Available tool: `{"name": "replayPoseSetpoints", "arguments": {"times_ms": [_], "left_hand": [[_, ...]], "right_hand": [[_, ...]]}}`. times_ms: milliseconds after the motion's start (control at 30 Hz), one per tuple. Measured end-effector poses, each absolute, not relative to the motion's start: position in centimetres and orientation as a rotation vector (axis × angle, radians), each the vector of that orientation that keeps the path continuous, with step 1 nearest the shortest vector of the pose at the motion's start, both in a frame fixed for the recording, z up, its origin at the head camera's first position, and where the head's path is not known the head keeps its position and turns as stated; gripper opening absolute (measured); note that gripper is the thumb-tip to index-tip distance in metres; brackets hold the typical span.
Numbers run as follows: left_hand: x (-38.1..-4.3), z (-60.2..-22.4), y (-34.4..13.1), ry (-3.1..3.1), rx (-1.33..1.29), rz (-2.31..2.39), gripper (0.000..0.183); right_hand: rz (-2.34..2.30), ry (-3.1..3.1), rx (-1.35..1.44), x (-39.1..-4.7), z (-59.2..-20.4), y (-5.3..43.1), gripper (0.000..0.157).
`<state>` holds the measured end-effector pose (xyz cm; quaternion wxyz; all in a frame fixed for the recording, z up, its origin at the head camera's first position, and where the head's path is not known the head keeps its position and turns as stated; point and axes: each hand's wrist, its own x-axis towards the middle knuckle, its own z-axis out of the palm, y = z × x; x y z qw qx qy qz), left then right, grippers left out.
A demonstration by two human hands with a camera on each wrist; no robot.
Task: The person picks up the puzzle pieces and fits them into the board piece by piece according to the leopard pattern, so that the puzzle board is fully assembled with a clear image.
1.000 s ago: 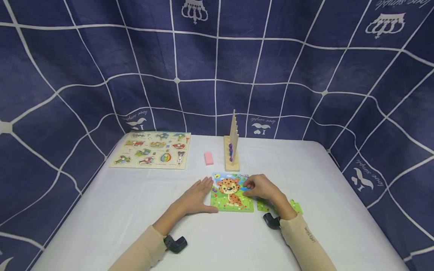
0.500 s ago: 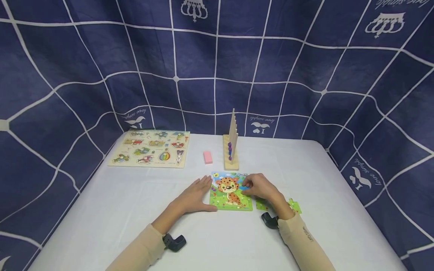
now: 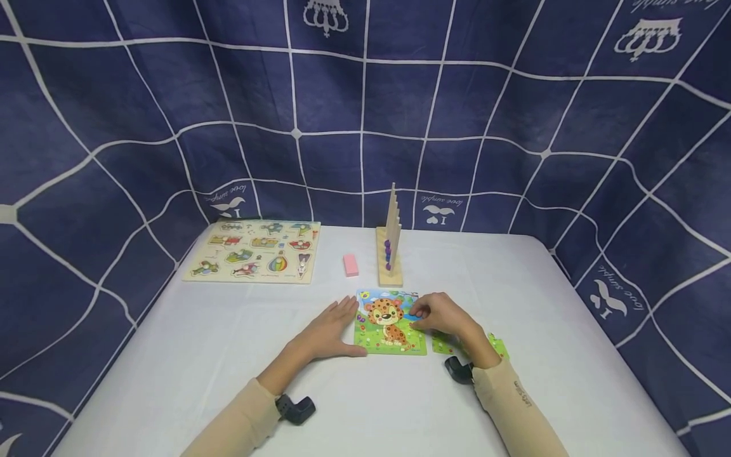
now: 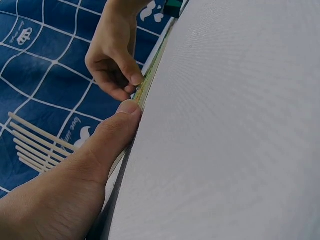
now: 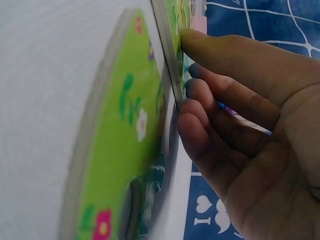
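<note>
A jigsaw puzzle [image 3: 386,320] with a spotted leopard cub on green grass lies flat on the white table. My left hand [image 3: 328,333] rests along its left side, fingers spread and thumb [image 4: 127,112] at the lower edge. Over the puzzle's right part, my right hand [image 3: 442,315] has its fingers curled and pinches a puzzle piece there, mostly hidden by the hand. In the right wrist view the right thumb [image 5: 200,42] touches the green printed surface, with the other fingertips at the edge. Beneath the right wrist lies a loose green puzzle piece [image 3: 442,344].
Another green piece [image 3: 499,346] lies right of the right forearm. Behind the puzzle stand a wooden rack [image 3: 390,276] with upright rods and purple beads, and a pink block [image 3: 351,265]. A wooden peg puzzle board [image 3: 254,252] lies at the back left. A blue curtain [image 3: 331,158] hangs behind.
Both hands stay nearly where they were. The right fingers shift only slightly over the puzzle's right part; the whole view moves a little.
</note>
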<state>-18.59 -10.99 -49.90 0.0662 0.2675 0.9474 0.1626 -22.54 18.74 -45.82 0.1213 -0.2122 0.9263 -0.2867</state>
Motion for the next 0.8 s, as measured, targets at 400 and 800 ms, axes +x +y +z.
{"name": "replayPoseSetpoints", "arguments": {"times_ms": [400,800], "left_hand": [[-18.62,-49.87,-10.93,2.856,0.802,0.478,0.118],[-18.58,-49.85,-10.89,2.856,0.792,0.48,0.117]], "right_hand": [[-0.849,2.707,-0.555,-22.47,-45.85,18.64,0.021],[-0.846,2.659,-0.547,-22.59,-45.61,19.34,0.036]]}}
